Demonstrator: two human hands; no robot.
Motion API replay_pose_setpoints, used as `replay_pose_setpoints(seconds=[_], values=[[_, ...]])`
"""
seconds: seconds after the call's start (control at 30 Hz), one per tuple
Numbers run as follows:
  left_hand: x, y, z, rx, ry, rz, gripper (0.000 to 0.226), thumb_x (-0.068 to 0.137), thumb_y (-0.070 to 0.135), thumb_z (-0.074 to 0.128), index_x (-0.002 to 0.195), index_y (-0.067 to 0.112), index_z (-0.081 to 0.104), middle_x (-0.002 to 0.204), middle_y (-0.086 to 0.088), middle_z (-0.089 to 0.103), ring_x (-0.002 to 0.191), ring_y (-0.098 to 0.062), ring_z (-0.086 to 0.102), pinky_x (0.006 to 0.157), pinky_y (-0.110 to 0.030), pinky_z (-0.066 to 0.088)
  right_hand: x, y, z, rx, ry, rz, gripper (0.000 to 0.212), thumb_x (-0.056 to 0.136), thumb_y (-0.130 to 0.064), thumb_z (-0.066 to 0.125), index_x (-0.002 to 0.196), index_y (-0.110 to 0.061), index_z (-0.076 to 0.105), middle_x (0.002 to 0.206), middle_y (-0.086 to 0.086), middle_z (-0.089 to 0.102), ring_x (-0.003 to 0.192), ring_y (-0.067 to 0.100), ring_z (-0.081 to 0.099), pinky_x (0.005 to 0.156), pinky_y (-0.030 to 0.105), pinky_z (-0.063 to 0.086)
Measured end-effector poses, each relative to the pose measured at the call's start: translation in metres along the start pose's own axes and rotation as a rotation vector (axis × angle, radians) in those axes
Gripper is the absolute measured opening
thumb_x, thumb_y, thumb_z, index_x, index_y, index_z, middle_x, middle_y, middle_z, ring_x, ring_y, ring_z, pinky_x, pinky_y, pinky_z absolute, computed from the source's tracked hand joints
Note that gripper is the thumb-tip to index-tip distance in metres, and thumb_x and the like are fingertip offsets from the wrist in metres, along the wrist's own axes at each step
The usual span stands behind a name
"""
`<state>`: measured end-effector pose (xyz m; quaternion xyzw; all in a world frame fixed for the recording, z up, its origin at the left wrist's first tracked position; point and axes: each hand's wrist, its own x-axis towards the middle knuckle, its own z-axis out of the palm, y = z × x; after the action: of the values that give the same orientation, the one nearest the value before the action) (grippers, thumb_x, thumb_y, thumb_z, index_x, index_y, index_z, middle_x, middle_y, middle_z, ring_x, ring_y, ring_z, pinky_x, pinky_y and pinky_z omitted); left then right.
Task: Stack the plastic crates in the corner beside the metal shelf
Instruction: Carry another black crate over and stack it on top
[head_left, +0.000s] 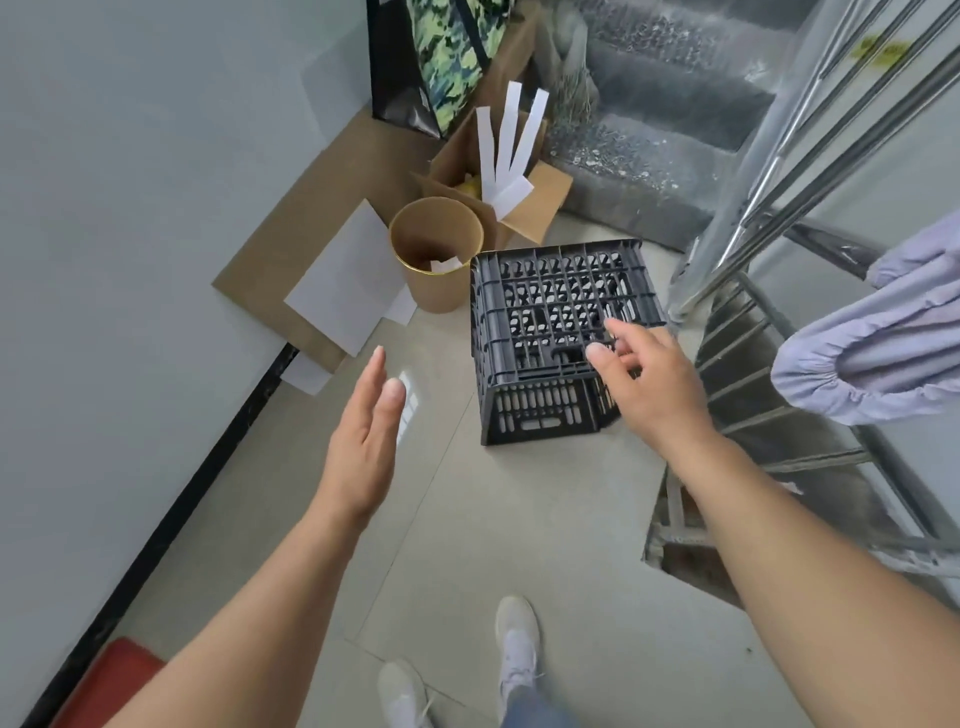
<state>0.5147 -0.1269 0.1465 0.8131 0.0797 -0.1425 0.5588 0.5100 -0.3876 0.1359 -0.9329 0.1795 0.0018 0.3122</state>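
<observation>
A black plastic crate (550, 322) with a slotted lattice sits upside down on the tiled floor, close to the metal shelf (769, 218) on the right. My right hand (644, 384) hovers over the crate's near right corner, fingers spread, holding nothing. To the left of the crate my left hand (363, 436) is held flat and open above the floor, apart from the crate. Only one crate is visible.
A brown cardboard tube bin (436, 254) stands just left of the crate. Behind it are an open cardboard box (524, 197) with white paper strips, flat cardboard and paper sheets (348, 275) against the wall, and a camouflage bag (447, 57). Lilac cloth (883, 343) hangs from the shelf.
</observation>
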Motion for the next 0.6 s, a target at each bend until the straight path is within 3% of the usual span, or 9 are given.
replay_pose_setpoints(seconds=[0.1,0.2,0.37,0.6], values=[[0.027,-0.01,0.02,0.004,-0.008,-0.009,0.069,0.087,0.058,0.029,0.152,0.034,0.024,0.157,0.011,0.03,0.142,-0.002,0.028,0.104,-0.014,0.019,0.032,0.019,0.012,-0.066,-0.046,-0.01,0.047,0.093,-0.046,0.048,0.135,-0.026,0.051,0.121,0.004,0.056,0.102,0.018,0.06,0.094,0.047,0.045],[0.041,-0.025,0.037,-0.001,-0.011,-0.041,0.058,0.096,0.05,0.03,0.151,0.033,0.025,0.156,0.013,0.03,0.136,0.004,0.029,0.1,-0.006,0.02,0.056,0.037,0.029,-0.118,-0.099,-0.021,0.046,0.094,-0.044,0.046,0.136,-0.027,0.05,0.125,0.003,0.056,0.107,0.019,0.058,0.1,0.047,0.04],[0.053,-0.049,0.054,-0.049,-0.011,-0.103,0.071,0.084,0.059,0.03,0.151,0.034,0.026,0.157,0.01,0.032,0.141,-0.003,0.031,0.118,-0.03,0.025,0.082,0.062,0.051,-0.243,-0.207,-0.038,0.047,0.094,-0.044,0.046,0.139,-0.029,0.046,0.132,0.001,0.051,0.119,0.02,0.049,0.104,0.041,0.031],[0.056,-0.085,0.078,-0.077,0.022,-0.144,0.069,0.085,0.057,0.031,0.149,0.033,0.028,0.155,0.007,0.036,0.142,-0.005,0.033,0.119,-0.035,0.026,0.108,0.102,0.089,-0.388,-0.403,-0.056,0.048,0.091,-0.037,0.055,0.138,-0.034,0.045,0.133,0.0,0.047,0.127,0.019,0.04,0.108,0.038,0.023]])
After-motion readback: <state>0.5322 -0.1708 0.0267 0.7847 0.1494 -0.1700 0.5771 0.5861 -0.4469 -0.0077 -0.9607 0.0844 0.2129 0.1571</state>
